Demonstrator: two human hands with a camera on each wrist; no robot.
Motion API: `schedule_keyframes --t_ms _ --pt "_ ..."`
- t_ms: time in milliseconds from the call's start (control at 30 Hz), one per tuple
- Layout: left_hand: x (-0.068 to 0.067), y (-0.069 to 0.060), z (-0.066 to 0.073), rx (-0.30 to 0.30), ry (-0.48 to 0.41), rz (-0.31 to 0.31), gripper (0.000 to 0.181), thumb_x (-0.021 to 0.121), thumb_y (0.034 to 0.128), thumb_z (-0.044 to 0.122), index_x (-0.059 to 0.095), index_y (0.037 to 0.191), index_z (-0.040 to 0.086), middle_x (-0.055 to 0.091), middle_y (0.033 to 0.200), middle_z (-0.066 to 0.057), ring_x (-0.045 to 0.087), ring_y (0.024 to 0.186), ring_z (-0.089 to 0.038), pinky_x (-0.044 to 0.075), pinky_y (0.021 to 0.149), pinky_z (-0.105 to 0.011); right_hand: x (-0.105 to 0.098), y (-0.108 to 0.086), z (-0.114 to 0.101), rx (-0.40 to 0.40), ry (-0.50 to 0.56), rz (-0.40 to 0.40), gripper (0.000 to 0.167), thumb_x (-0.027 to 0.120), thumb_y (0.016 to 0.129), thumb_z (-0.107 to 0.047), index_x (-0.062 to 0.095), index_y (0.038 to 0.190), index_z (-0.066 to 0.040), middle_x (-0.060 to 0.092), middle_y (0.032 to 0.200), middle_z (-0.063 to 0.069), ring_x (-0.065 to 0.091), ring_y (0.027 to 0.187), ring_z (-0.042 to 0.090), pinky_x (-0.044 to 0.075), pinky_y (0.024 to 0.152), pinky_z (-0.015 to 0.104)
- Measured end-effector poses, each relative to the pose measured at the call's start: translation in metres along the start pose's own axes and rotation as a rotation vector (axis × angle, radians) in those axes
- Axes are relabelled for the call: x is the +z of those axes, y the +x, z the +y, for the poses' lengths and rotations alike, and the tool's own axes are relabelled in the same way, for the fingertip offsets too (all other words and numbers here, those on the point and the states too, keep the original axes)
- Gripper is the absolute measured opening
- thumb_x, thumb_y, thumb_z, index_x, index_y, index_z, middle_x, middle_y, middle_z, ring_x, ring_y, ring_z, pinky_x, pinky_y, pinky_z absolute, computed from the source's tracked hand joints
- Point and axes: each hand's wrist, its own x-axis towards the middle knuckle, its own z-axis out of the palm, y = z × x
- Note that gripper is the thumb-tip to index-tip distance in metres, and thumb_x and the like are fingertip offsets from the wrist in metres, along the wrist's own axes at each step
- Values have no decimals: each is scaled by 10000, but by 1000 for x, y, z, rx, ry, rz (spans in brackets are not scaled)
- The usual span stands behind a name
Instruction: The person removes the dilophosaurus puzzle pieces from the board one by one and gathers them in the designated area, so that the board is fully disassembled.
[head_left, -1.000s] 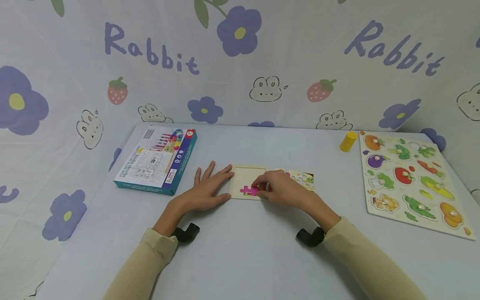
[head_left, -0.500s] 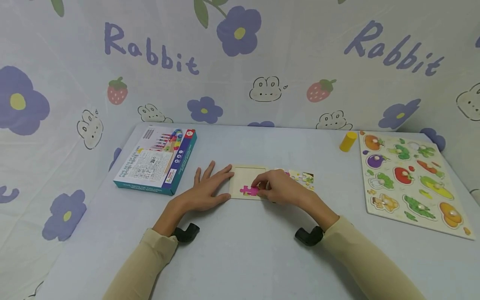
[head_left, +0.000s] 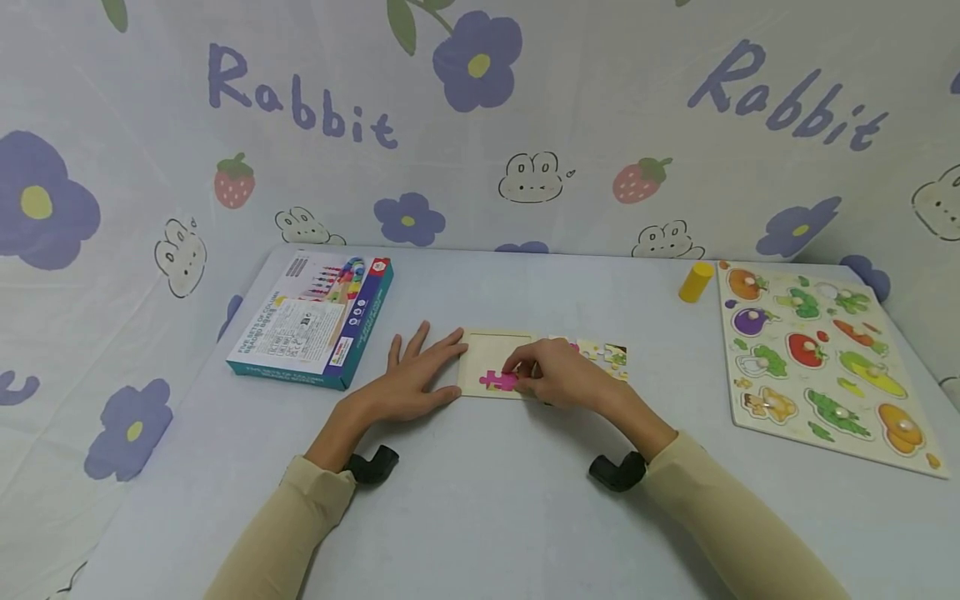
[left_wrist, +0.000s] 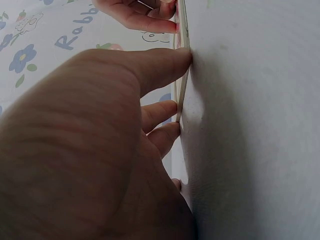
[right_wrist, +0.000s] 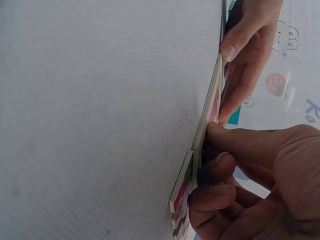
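Observation:
A shallow wooden puzzle tray point(head_left: 491, 354) lies in the middle of the table in the head view. My left hand point(head_left: 412, 383) rests flat with spread fingers, its thumb and fingertips touching the tray's left edge. Pink jigsaw puzzle piece point(head_left: 492, 381), with some yellow, sits low in the tray; whether it is one piece or two joined is unclear. My right hand point(head_left: 566, 375) pinches at its right end with thumb and curled forefinger, covering the tray's right part. The right wrist view shows the right thumb point(right_wrist: 240, 142) at the tray's edge.
More jigsaw pieces point(head_left: 603, 358) lie right of the tray, partly behind the right hand. A boxed toy set point(head_left: 307, 321) is at the left. Toward the right stand a yellow cylinder point(head_left: 697, 282) and a vegetable peg board point(head_left: 828, 367). A printed cloth point(head_left: 450, 167) hangs behind.
Almost nothing differs; the right wrist has shifted very slightly left. The left hand, tray and pink piece stay where they were.

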Motion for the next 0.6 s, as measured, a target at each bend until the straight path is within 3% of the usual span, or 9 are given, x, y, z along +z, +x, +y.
schedule_keyframes --t_ms 600 --pt "-2 -1 3 -11 -5 -7 704 579 1060 387 304 1682 203 107 1816 -7 -159 1670 -397 -195 1270 -705 0 -2 -2 11 38 16 200 728 976 -57 733 1175 -80 755 943 49 629 822 134 510 726 247"
